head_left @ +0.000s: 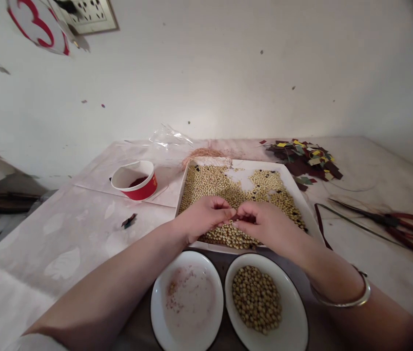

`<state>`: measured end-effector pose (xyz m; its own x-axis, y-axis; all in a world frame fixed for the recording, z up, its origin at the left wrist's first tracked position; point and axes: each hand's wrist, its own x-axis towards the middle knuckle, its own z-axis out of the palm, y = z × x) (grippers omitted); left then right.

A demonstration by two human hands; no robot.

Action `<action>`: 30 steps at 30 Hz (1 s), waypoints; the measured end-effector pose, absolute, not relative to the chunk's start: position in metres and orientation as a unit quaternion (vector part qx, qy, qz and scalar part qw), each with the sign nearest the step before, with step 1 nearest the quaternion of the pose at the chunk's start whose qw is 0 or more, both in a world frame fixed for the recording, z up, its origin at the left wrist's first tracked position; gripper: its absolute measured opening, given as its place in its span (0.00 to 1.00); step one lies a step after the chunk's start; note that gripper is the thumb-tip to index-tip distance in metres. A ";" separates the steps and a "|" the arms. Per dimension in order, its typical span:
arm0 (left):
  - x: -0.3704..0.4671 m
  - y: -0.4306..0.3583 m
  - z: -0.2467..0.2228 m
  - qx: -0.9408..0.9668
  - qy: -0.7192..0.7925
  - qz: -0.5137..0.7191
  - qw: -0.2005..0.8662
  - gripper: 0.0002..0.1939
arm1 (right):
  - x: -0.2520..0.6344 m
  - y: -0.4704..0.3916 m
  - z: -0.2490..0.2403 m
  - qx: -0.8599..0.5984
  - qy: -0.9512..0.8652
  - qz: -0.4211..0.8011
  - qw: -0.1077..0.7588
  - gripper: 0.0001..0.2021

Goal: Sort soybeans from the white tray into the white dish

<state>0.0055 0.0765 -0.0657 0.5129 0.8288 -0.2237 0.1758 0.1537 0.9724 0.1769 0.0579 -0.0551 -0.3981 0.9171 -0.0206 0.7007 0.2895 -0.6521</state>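
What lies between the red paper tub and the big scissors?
In the head view, a white tray of pale beads, with the left hand and right hand over it, then thin strips near the scissors.

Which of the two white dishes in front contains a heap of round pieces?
The right dish: it holds a heap of round tan pieces, whereas the left dish shows only small scattered bits.

Wall [206, 73] at back: socket panel [91, 18] upper left, dark plug [68, 6] in it, white sign [27, 22] with red "3" just beside. Tabletop [92, 214]: clear plastic [171, 138] at rear, coloured scrap pile [303, 158] rear right, red-handled scissors [391, 220] far right, small dark scrap [129, 221] left.
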 end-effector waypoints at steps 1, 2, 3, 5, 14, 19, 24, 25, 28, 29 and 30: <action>0.006 0.076 -0.065 0.603 0.423 0.255 0.627 0.15 | 0.177 0.058 -0.056 -0.519 -0.784 0.288 0.183 0.06; 0.006 0.076 -0.064 0.611 0.424 0.252 0.620 0.16 | 0.178 0.058 -0.056 -0.519 -0.787 0.279 0.183 0.07; 0.006 0.076 -0.063 0.619 0.424 0.248 0.612 0.16 | 0.178 0.057 -0.056 -0.518 -0.791 0.271 0.183 0.08; 0.006 0.075 -0.062 0.633 0.423 0.245 0.601 0.17 | 0.178 0.058 -0.056 -0.513 -0.799 0.256 0.182 0.10; 0.005 0.077 -0.064 0.656 0.413 0.238 0.585 0.14 | 0.183 0.058 -0.059 -0.502 -0.812 0.237 0.182 0.07; 0.006 0.076 -0.065 0.659 0.414 0.249 0.576 0.14 | 0.183 0.057 -0.056 -0.495 -0.823 0.221 0.167 0.12; 0.008 0.075 -0.065 0.651 0.427 0.269 0.567 0.13 | 0.189 0.061 -0.046 -0.484 -0.833 0.221 0.150 0.11; 0.008 0.075 -0.064 0.649 0.432 0.270 0.565 0.13 | 0.191 0.060 -0.043 -0.493 -0.830 0.211 0.151 0.11; 0.010 0.074 -0.060 0.647 0.443 0.264 0.562 0.11 | 0.197 0.051 -0.028 -0.525 -0.815 0.185 0.163 0.09; 0.011 0.074 -0.059 0.649 0.445 0.261 0.560 0.11 | 0.198 0.046 -0.022 -0.521 -0.815 0.197 0.159 0.09; 0.011 0.074 -0.058 0.651 0.446 0.258 0.558 0.10 | 0.198 0.040 -0.016 -0.505 -0.820 0.218 0.156 0.08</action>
